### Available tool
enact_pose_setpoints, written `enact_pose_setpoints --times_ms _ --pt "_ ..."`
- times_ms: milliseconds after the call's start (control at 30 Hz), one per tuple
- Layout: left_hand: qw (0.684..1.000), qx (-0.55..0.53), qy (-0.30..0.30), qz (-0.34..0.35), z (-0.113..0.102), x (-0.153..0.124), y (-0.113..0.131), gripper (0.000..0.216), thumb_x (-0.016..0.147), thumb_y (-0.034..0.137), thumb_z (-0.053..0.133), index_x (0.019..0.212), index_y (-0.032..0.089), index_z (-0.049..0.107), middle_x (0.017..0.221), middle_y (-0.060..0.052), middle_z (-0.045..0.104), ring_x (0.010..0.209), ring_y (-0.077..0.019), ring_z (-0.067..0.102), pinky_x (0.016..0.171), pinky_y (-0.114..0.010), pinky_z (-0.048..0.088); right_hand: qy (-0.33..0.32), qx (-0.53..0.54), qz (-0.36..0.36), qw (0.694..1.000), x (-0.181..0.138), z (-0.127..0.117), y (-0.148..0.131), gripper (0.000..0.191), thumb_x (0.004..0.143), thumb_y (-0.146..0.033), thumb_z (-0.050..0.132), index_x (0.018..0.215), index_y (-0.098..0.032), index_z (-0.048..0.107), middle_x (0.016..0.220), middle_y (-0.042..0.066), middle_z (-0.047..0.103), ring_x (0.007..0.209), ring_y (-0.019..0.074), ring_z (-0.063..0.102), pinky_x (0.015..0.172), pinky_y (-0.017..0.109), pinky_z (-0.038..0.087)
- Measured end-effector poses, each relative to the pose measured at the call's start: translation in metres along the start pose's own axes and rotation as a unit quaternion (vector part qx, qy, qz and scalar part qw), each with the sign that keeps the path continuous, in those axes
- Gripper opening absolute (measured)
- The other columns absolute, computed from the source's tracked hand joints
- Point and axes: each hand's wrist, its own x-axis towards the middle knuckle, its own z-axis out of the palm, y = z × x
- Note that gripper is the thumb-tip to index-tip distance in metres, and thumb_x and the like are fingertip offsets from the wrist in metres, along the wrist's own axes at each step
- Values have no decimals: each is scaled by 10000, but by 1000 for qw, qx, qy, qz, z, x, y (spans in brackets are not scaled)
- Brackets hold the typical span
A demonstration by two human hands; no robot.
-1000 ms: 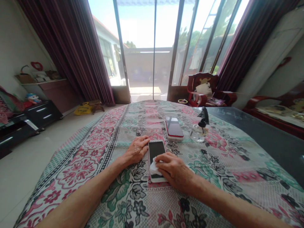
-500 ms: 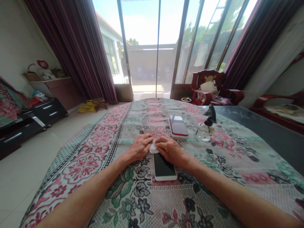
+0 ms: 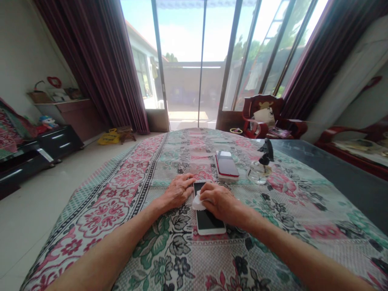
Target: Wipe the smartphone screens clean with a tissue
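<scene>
A white smartphone [image 3: 211, 224] with a dark screen lies face up on the patterned tablecloth [image 3: 169, 161]. My right hand [image 3: 220, 201] is closed on a small white cloth [image 3: 198, 203] and presses it to the phone's screen, near the middle. Beside the phone's upper left edge rests my left hand [image 3: 179, 190], its fingers stretched out and the fingertips touching the phone's side. Part of the screen is hidden under my right hand and the cloth.
Beyond my right hand lies a stack of phones [image 3: 226, 165], the top one with a red edge. A clear spray bottle [image 3: 260, 171] with a black trigger head stands to its right. A carved red wooden chair [image 3: 263, 117] is past the table, near the glass doors.
My right hand has slid the cloth down the screen toward me, uncovering the phone's top end. My left hand stays at the phone's side.
</scene>
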Motion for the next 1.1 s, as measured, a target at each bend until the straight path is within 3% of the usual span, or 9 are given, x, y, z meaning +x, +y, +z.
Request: enact_pose_setpoints --times_ms 333,633,733,933,1100 --pt "1000 -8 -2 20 1 1 -1 316 887 200 461 1167 228 606 1243 -46 579 1159 -202 522 1044 -356 388 67 -95 36 993 22 6 23 199 895 -153 499 787 -158 665 875 73 624 828 162 549 802 286 430" --pt "1000 3 9 -2 -2 -1 4 313 866 188 495 1156 184 614 1269 -78 573 1175 -231 518 1032 -372 410 -87 -19 13 996 -5 -9 -33 176 781 -88 531 669 -162 644 802 40 609 741 121 543 689 229 409" --pt "1000 3 11 -2 -2 0 5 310 866 187 492 1149 188 616 1262 -75 578 1161 -227 528 1031 -376 412 -69 -33 21 997 0 -6 -27 173 801 -100 519 701 -157 648 844 51 609 770 130 545 706 237 404" --pt "1000 -3 5 1 -1 0 3 304 880 201 483 1153 213 616 1251 -61 584 1167 -213 522 1040 -376 397 10 -87 74 993 21 3 10 196 857 -124 502 719 -152 637 836 61 594 759 136 535 710 242 405" --pt "1000 -5 8 2 -2 -1 5 308 871 186 487 1150 210 616 1257 -64 583 1170 -217 520 1035 -375 403 20 -154 106 982 19 3 1 192 874 -108 450 789 -132 621 897 99 584 807 158 523 722 263 398"
